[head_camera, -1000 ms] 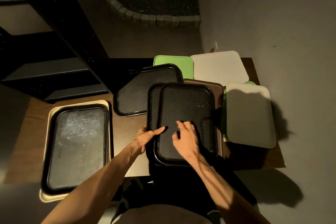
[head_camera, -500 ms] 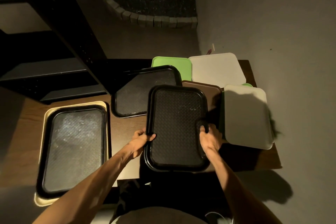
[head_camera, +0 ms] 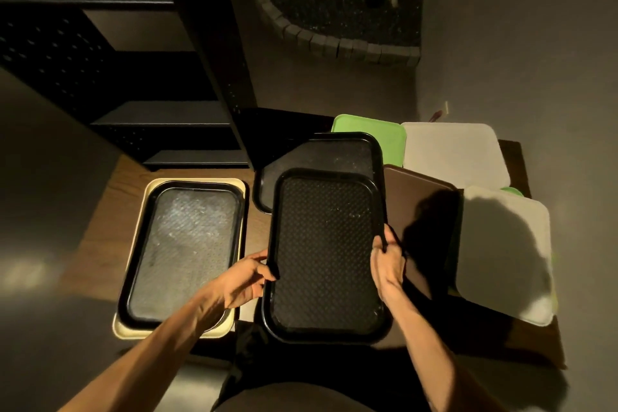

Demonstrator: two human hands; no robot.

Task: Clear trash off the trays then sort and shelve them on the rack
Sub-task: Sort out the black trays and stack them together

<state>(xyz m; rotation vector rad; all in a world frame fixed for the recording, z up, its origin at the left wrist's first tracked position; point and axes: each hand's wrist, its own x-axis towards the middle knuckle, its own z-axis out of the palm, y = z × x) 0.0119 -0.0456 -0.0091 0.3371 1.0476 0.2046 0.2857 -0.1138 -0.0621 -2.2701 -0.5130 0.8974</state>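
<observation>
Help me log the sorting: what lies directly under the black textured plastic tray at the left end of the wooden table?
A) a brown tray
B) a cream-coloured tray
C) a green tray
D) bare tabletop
B: the black textured plastic tray sits nested on a cream-coloured tray, whose pale rim shows around its far, right and near edges.

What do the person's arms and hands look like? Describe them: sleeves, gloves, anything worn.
Both forearms are bare as far as the frame shows, with no sleeves in view. The left hand and right hand wear no gloves. No watch, ring or bracelet can be made out, though the dim light hides fine detail.
</observation>
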